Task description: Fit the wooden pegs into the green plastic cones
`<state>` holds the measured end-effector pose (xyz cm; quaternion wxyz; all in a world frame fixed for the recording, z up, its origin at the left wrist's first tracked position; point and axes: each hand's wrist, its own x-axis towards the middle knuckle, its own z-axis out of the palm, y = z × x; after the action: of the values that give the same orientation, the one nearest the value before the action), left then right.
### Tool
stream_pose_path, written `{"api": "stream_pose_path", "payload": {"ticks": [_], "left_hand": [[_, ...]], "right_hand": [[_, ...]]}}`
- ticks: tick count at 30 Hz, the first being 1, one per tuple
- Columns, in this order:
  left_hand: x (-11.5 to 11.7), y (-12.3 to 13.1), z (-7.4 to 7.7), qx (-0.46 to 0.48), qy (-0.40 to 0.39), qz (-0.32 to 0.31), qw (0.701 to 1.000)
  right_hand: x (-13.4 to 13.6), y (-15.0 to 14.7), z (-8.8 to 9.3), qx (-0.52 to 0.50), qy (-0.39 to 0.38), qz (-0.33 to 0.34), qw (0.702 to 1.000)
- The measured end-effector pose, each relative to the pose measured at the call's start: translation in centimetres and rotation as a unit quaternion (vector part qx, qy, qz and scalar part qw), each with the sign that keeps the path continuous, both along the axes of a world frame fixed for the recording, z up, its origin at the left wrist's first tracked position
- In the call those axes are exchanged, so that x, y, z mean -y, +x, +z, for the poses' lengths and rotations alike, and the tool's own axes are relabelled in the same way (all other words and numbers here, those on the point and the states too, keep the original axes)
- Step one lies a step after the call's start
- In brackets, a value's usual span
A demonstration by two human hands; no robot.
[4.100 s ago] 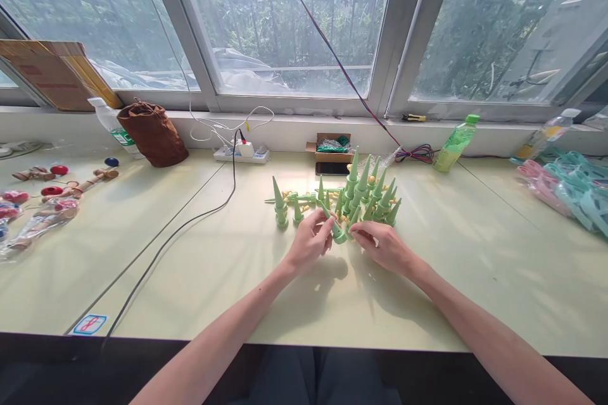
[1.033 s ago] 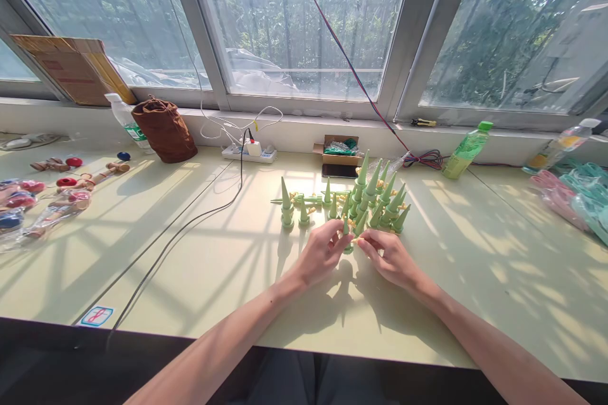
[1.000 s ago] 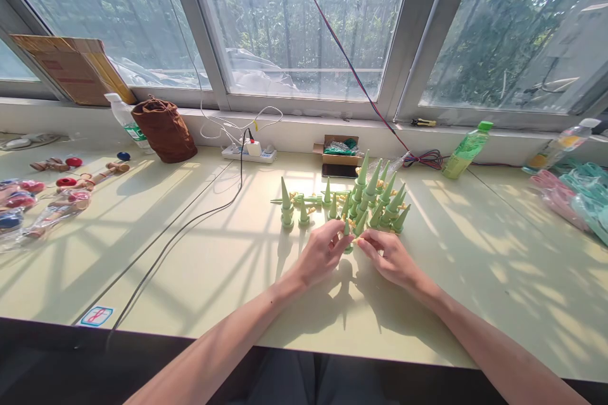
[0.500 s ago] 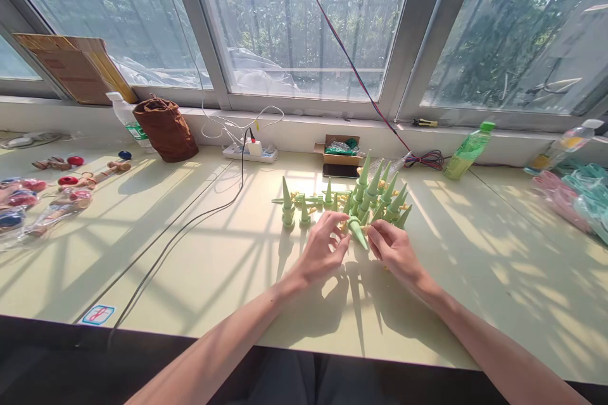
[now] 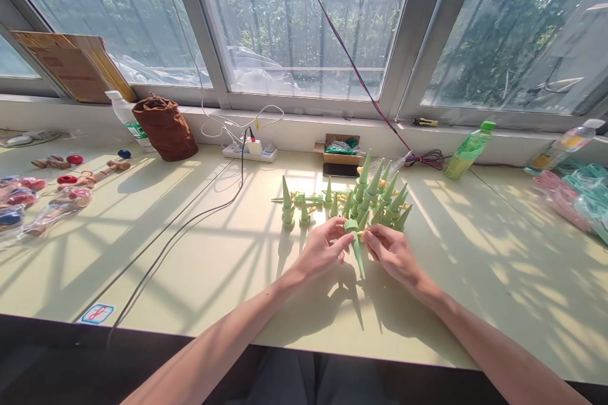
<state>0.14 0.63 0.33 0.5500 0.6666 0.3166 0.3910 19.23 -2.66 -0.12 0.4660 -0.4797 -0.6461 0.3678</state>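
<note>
Between my hands is a pale green pointed cone piece (image 5: pixel 358 255), its tip aimed down toward me and its wider base at the top. My left hand (image 5: pixel 327 245) is closed on the base, thumb and fingers on either side. My right hand (image 5: pixel 388 248) pinches a small yellowish part (image 5: pixel 361 236) at the cone's right side; its exact shape is partly covered by the fingers. Just beyond my hands stands a cluster of similar green cone pieces (image 5: pixel 375 180), several with small yellow parts. To the left, a separate green cone piece (image 5: pixel 287 202) stands upright.
A small open cardboard box (image 5: pixel 349 157) and a dark phone (image 5: pixel 341 170) lie behind the cones. A black cable (image 5: pixel 209 207) crosses the table from a power strip (image 5: pixel 266 154). Wooden kendamas (image 5: pixel 95 178) lie left; a green bottle (image 5: pixel 470 150) stands right.
The green cone piece has turned in my hands, so its tip now points more steeply down toward me. My left fingers have closed in around its base; my right hand has shifted slightly left.
</note>
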Motion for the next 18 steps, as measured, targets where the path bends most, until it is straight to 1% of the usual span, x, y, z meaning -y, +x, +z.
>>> {"api": "stream_pose_path", "payload": {"ticks": [2, 5, 6, 8, 10, 12, 15, 18], "left_hand": [[0.11, -0.05, -0.12, -0.026, 0.064, 0.014, 0.998], [0.17, -0.14, -0.32, -0.079, 0.189, 0.04, 0.978], [0.16, -0.14, -0.41, -0.09, 0.22, 0.048, 0.97], [0.1, -0.13, -0.6, -0.1, 0.254, 0.059, 0.96], [0.04, -0.08, -0.75, -0.099, 0.253, 0.063, 0.96], [0.05, -0.03, -0.76, -0.091, 0.229, 0.065, 0.967], [0.12, 0.05, -0.4, -0.063, 0.173, 0.068, 0.981], [0.06, 0.09, 0.2, -0.029, 0.091, 0.079, 0.992]], "right_hand": [[0.02, -0.06, 0.35, -0.03, -0.042, 0.012, 0.999], [0.0, -0.13, 0.73, -0.092, -0.114, 0.039, 0.988], [-0.01, -0.13, 0.8, -0.107, -0.128, 0.046, 0.985], [-0.02, -0.12, 0.87, -0.126, -0.137, 0.054, 0.981], [0.01, -0.1, 0.9, -0.129, -0.129, 0.057, 0.982], [0.08, -0.12, 0.93, -0.12, -0.113, 0.052, 0.985], [0.19, -0.19, 0.93, -0.108, -0.067, 0.028, 0.992], [0.27, -0.17, 0.82, -0.092, -0.007, -0.004, 0.996]]}}
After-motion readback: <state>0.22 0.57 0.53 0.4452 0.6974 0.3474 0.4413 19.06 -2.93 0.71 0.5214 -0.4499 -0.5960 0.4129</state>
